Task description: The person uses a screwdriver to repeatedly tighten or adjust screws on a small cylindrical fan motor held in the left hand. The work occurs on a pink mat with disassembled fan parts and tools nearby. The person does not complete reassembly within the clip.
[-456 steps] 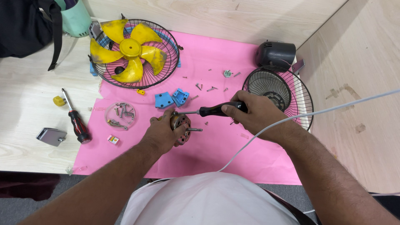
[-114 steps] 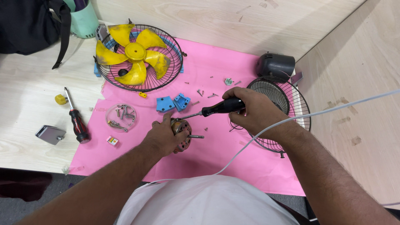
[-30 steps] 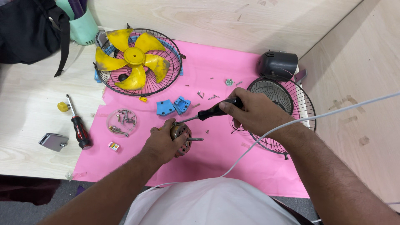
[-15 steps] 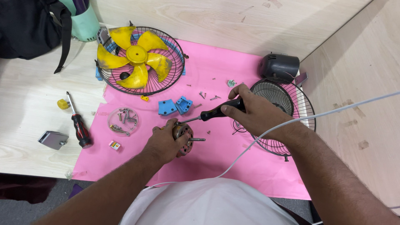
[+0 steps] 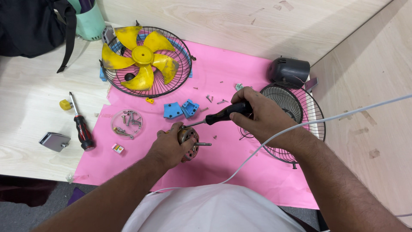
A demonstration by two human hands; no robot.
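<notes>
My left hand point(image 5: 168, 148) had its fingers curled tight around the small copper-coloured fan motor point(image 5: 189, 138), pinning it on the pink mat point(image 5: 240, 167) with its shaft pointing right. My right hand point(image 5: 262, 116) was wrapped shut around the black handle of a screwdriver point(image 5: 221, 115), whose tip met the top of the motor just beside my left thumb.

Just above the motor lay two blue plastic brackets point(image 5: 179, 109), and loose screws point(image 5: 214, 100) were scattered near them. To the left sat a clear round dish of screws point(image 5: 127, 123), with a tiny red, white and yellow labelled packet point(image 5: 117, 148) just below it. A wire fan guard point(image 5: 296, 124) lay under my right wrist, a dark motor housing point(image 5: 288, 71) beyond it. A white cable point(image 5: 274, 139) crossed my right forearm. Farther out I saw the yellow fan blade point(image 5: 141, 58) resting in a black grille, a red-handled screwdriver point(image 5: 81, 129), a small yellow block point(image 5: 65, 104) and a grey metal piece point(image 5: 55, 141) on the wooden table point(image 5: 25, 111).
</notes>
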